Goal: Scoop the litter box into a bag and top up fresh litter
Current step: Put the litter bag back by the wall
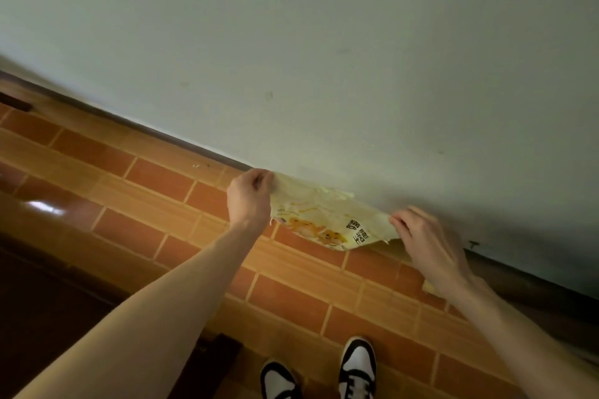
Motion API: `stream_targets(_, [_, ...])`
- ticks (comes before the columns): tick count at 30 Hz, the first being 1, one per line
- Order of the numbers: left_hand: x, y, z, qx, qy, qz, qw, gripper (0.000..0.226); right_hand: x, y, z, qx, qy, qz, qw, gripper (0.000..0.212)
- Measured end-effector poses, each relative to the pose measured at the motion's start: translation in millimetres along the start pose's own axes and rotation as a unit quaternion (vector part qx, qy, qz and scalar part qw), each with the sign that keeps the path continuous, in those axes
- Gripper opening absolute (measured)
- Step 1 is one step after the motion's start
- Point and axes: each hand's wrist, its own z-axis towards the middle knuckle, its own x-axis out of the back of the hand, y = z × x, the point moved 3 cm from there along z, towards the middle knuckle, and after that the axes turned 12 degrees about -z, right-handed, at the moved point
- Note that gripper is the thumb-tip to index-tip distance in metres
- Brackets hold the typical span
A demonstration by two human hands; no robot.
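Observation:
A pale yellow litter bag (327, 214) with orange cat pictures and dark printed characters is held up in front of me, close to the wall. My left hand (249, 197) grips its left top corner with curled fingers. My right hand (428, 246) pinches the right top corner between thumb and fingers. The bag's top edge stretches between both hands and looks torn or ragged. Part of the bag shows below my right wrist. The litter box and scoop are out of view.
A plain grey-white wall (356, 58) rises just behind the bag, with a dark baseboard (181, 139). The floor (146, 191) is orange and red brick-pattern tile. My black-and-white shoes (356, 366) stand at the bottom edge. A dark area lies at lower left.

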Motion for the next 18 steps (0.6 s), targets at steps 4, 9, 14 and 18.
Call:
stream_targets(4, [-11.8,4.7,21.3,-0.004,-0.005,0.002,1.0,0.017,-5.9,5.1,21.7,0.023,0.019,-0.056,0.998,0.013])
stream_targets(9, [-29.1,18.5,38.8,-0.033,-0.004,0.08,0.996,0.023,-8.4,5.0,41.6,-0.013,0.003,-0.127,0.992,0.011])
stream_targets(14, [-30.0,17.6,48.1,-0.014,0.008,0.112,0.994,0.028,-21.5,0.4,45.1,-0.019,-0.005,-0.099,0.995,0.026])
stream_targets(18, [-15.3,25.4,32.7,-0.025,-0.022,0.145,0.989,0.037,-17.2,-5.8,42.5,-0.023,0.033,-0.016,0.999,0.016])
